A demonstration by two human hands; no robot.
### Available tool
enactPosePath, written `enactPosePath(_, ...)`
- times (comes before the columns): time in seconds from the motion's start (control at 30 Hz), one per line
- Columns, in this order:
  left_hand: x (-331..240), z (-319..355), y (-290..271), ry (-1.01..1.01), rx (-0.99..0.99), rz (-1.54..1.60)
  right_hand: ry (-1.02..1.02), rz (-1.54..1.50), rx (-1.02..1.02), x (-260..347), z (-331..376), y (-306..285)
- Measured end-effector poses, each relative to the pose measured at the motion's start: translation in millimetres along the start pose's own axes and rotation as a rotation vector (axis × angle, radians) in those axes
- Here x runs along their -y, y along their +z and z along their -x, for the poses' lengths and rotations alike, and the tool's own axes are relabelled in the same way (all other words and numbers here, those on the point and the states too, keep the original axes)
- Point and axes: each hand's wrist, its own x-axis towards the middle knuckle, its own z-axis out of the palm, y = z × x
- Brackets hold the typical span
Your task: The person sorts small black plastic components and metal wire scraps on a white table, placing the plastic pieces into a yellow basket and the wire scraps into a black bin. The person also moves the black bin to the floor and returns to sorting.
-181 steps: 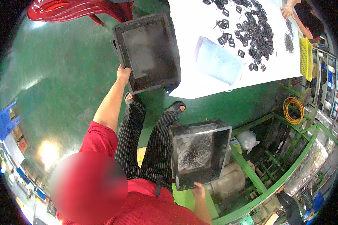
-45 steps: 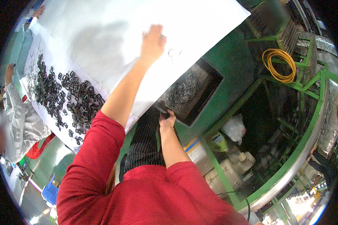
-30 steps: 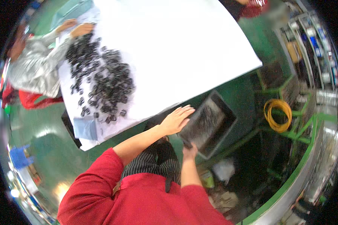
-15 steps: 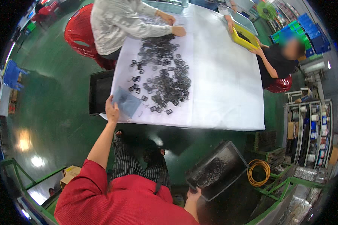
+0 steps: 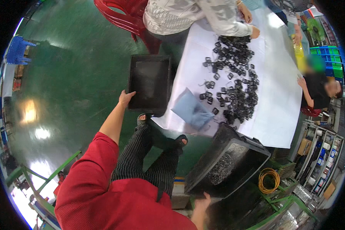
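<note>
- Left hand (image 5: 125,98) is at the lower-left edge of the shallow black bin (image 5: 149,82), upper middle of the frame. One finger goes over the rim, but can't tell if they're really gripping.
- Right hand (image 5: 200,207) is a blur at bottom center, just beside the tilted black crate (image 5: 243,168). Can't tell whether those fingers are wide or hooked on.
- Crate's lower right of middle, with a pile of thin dark bits (image 5: 222,168) inside. Can't see what's propping it, so imo a weak right-hand hold could let it tip and spill them.
- Its top corner overlaps the near edge of the white surface (image 5: 278,96) in view. If they're actually touching, a bump could drag the cloth and knock down the black buckles (image 5: 237,99) or the blue sheet (image 5: 193,109).
- Hands are well apart, so yanking the bin one-handed might twist it into the surface's edge.
</note>
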Motion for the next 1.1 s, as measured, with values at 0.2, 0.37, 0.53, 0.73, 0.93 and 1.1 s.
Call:
enactPosePath(0.2, 20, -67, 10, -0.048, 0.051, -0.229, 0.092, 0.144, 0.03, -36, 38, 50)
enactPosePath(0.37, 28, -95, 21, -0.055, 0.176, -0.282, 0.038, 0.265, 0.028, -51, 40, 62)
enactPosePath(0.53, 58, -87, -35, 0.084, 0.062, -0.159, 0.035, 0.588, 0.148, -52, 50, 114)
enactPosePath(0.73, 86, -51, -195, -0.057, -0.145, 0.132, 0.241, 0.707, 0.341, -100, 68, 211)
enactPosePath(0.93, 209, -15, -344, -0.113, -0.526, 0.416, 0.208, 0.532, 0.458, -218, 42, 288)
enactPosePath(1.1, 289, 37, -374, -0.313, -0.637, 0.751, 0.413, 0.423, 0.473, -296, -29, 351)
